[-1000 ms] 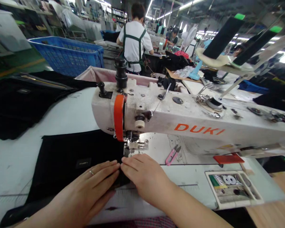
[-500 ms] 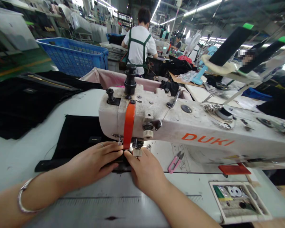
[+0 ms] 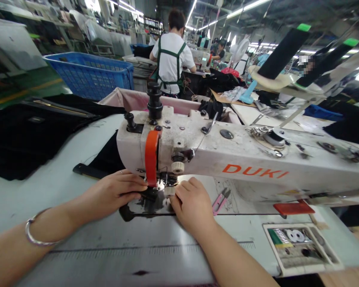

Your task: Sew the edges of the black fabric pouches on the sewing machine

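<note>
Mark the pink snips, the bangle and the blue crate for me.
pink snips (image 3: 217, 203), head view, on the pink handle.
bangle (image 3: 28, 233), head view, on the band's outer curve.
blue crate (image 3: 86, 79), head view, on its front wall.

A pair of pink thread snips lies on the pale desk, a red tab further right, and a shallow tray of bobbins at the near right corner. Black cloth is piled at the left. Behind it stands a blue crate. Beyond, a person in a white shirt with green straps faces away. Black thread cones with green tops rise at upper right.
</note>
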{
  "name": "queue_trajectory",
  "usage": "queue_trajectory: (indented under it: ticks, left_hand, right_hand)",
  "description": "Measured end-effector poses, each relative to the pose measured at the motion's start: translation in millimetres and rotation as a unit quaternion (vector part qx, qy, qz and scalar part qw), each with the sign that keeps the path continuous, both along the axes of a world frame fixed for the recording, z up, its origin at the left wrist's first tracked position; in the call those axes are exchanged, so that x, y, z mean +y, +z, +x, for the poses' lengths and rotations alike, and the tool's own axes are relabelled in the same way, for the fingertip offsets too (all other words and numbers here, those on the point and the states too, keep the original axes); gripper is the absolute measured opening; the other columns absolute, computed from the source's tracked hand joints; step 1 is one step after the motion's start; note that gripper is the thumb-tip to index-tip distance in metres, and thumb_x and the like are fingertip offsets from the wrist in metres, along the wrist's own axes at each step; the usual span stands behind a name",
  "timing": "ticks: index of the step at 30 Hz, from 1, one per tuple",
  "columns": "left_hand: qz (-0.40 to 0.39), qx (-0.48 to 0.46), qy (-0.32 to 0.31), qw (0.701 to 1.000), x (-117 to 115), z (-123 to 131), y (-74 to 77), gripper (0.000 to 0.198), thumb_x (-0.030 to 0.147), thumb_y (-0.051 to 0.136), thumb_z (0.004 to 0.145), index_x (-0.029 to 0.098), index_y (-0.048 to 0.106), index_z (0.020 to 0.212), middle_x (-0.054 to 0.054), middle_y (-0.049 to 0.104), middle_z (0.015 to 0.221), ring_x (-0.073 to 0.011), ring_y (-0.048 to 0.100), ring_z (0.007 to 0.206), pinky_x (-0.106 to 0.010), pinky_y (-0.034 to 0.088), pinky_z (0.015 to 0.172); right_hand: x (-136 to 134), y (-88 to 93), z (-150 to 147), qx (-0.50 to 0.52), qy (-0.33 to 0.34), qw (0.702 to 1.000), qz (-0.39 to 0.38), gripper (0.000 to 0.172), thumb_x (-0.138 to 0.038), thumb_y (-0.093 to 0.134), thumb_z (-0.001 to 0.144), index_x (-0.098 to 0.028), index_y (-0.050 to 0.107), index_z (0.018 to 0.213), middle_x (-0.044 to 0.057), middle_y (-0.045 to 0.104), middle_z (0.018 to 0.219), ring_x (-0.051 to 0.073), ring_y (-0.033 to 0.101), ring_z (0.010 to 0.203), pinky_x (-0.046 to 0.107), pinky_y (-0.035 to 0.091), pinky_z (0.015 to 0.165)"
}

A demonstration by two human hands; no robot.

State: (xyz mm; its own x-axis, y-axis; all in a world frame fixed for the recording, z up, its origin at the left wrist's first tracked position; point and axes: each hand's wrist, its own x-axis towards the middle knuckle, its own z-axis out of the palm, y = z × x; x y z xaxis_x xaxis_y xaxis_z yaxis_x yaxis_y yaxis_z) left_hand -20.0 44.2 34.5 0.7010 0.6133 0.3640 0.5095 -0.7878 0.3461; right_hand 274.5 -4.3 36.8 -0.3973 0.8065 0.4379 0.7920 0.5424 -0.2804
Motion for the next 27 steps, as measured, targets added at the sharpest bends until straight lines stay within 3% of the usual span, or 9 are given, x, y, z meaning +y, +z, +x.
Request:
queue_trajectory:
  ticks: [3, 7, 10, 19, 27]
  left_hand:
    - [0.005, -0.02, 0.027, 0.999, -16, 15, 0.0, 0.026, 0.033, 0.058, 0.111, 0.027, 0.084, 0.112, 0.0, 0.085, 0.112, -0.0191, 0.08, 0.101, -0.034, 0.064, 0.101]
    - [0.023, -0.041, 0.067, 0.997, -34, 34, 1.5, 0.028, 0.03, 0.055, 0.111, 0.023, 0.082, 0.11, -0.002, 0.086, 0.107, -0.02, 0.08, 0.099, -0.034, 0.065, 0.096]
    - [0.031, -0.052, 0.085, 0.994, -39, 39, 0.3, 0.029, 0.031, 0.054, 0.112, 0.022, 0.081, 0.107, -0.002, 0.085, 0.105, -0.02, 0.079, 0.098, -0.033, 0.065, 0.094]
    - [0.014, -0.044, 0.125, 0.991, -21, 43, -0.5, 0.025, 0.029, 0.057, 0.105, 0.022, 0.081, 0.1, -0.006, 0.084, 0.103, -0.0249, 0.079, 0.101, -0.038, 0.063, 0.099]
    - [0.002, -0.034, 0.141, 0.989, -12, 44, -3.2, 0.024, 0.029, 0.059, 0.102, 0.024, 0.082, 0.1, -0.006, 0.084, 0.1, -0.0287, 0.079, 0.098, -0.042, 0.063, 0.094]
  right_hand:
    - [-2, -1.6, -3, 0.007, 0.014, 1.0, 0.01, 0.035, -0.03, 0.066, 0.106, -0.021, 0.065, 0.073, 0.006, 0.066, 0.074, 0.027, 0.057, 0.08, 0.041, 0.046, 0.074]
    - [-8, -2.5, -12, 0.056, 0.114, 0.992, 0.004, 0.006, -0.019, 0.067, 0.104, -0.017, 0.072, 0.103, 0.009, 0.077, 0.103, 0.027, 0.065, 0.095, 0.04, 0.053, 0.087]
    - [-10, -4.0, -16, 0.082, 0.128, 0.988, -0.005, 0.013, -0.01, 0.063, 0.104, -0.017, 0.072, 0.111, 0.011, 0.079, 0.113, 0.026, 0.068, 0.1, 0.039, 0.055, 0.09]
    - [-7, -7.9, -16, 0.073, 0.107, 0.992, -0.011, 0.022, -0.008, 0.059, 0.101, -0.016, 0.072, 0.117, 0.014, 0.077, 0.12, 0.029, 0.066, 0.101, 0.044, 0.059, 0.092]
    - [-5, -2.3, -18, 0.058, 0.09, 0.993, -0.045, 0.027, -0.008, 0.059, 0.098, -0.015, 0.072, 0.121, 0.015, 0.075, 0.124, 0.03, 0.064, 0.107, 0.045, 0.058, 0.094]
